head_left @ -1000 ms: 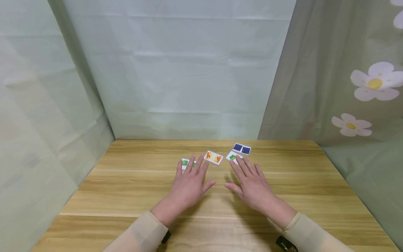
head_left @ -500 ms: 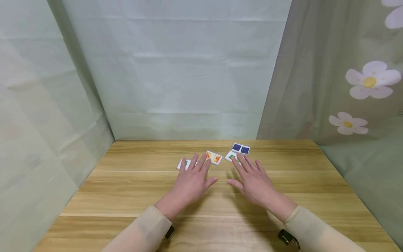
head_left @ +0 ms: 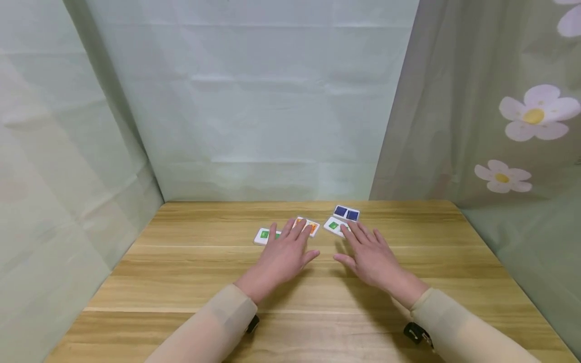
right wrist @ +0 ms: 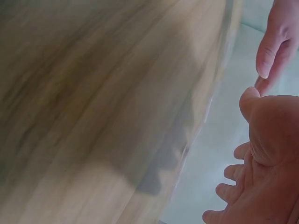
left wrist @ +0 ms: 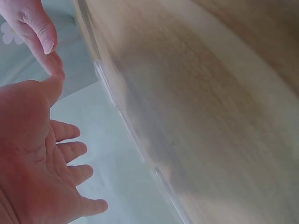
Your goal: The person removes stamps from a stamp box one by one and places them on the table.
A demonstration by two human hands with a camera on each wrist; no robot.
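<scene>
In the head view my left hand (head_left: 283, 254) hovers palm down with spread, fairly straight fingers. Under its fingers lie a white card with green pictures (head_left: 260, 236) and one with orange-yellow pictures (head_left: 314, 227), both partly covered. My right hand (head_left: 374, 258), also spread, is held above the table with its fingertips over the near edge of a second green-picture card (head_left: 333, 225). Behind that one lies a card with two dark blue squares (head_left: 347, 213). Both wrist views show the palms bare, the left palm (left wrist: 32, 149) and right palm (right wrist: 275, 158) raised off the wood.
The cards lie towards the far edge of a wooden table (head_left: 290, 333). A pale cloth (head_left: 272, 101) hangs behind it, with another on the left (head_left: 68, 151) and a flowered curtain (head_left: 445, 126) on the right. Dark wrist devices (head_left: 415, 333) sit under the sleeves.
My left hand has shifted right, now covering more of the orange card and uncovering the left green one. My right hand has drifted slightly right. The cards stay about where they were.
</scene>
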